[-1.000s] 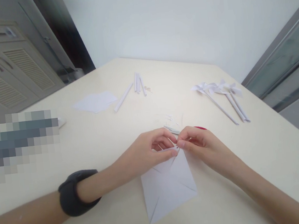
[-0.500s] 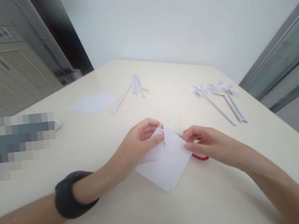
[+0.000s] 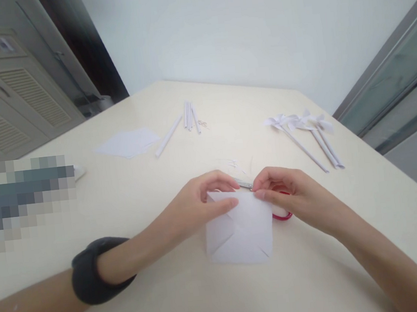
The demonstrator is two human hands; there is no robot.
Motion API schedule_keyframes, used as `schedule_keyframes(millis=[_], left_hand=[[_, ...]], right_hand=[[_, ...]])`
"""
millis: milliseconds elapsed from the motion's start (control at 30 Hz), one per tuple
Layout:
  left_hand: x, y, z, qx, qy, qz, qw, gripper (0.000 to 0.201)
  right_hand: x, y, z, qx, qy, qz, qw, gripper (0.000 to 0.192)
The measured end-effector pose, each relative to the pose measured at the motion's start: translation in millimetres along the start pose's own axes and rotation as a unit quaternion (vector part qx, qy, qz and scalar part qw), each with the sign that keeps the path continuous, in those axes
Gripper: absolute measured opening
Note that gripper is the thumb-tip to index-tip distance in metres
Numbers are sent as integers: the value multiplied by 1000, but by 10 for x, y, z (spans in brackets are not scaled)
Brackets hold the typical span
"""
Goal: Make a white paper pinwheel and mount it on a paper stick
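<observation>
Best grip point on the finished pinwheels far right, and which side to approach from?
Grip the pinwheels by their sticks near the lower ends, coming from the near right of the table. The sticks lie flat, fanned toward that edge with bare ends, while the flimsy paper blades sit bunched at the far ends and would probably crush.
</observation>
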State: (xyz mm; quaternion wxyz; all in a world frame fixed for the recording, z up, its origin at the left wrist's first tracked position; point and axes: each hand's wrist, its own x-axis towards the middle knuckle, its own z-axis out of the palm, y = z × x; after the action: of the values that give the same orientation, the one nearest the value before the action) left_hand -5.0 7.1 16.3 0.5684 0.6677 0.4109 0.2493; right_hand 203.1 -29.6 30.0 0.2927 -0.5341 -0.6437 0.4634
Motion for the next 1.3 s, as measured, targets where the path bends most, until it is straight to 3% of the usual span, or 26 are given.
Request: schedule_keyframes(millis=[133,267,467,667,1000,1300], left_hand=[[-7,6,19,23,3,-23,999,7],[0,-14,27,1,35,0,999,9],[-18,48,22,17,-27,-15,999,9],[-27,-14,33,102,-28,73,992,10],[-32,-28,66,59,-52,83,993,13],[-69,50,60,44,-51,75,995,14]], right_hand=[[7,8,-11,8,19,-2,1000,10],[-1,19,-41,-1,16,12,1000,11],[-12,-32,-5,-25,13,16,999,11],[-35,-48,104,-131,49,-78,987,8],[-52,3,239,-257,111,-228,933,8],[-57,2,238,-254,143,-281,914,11]])
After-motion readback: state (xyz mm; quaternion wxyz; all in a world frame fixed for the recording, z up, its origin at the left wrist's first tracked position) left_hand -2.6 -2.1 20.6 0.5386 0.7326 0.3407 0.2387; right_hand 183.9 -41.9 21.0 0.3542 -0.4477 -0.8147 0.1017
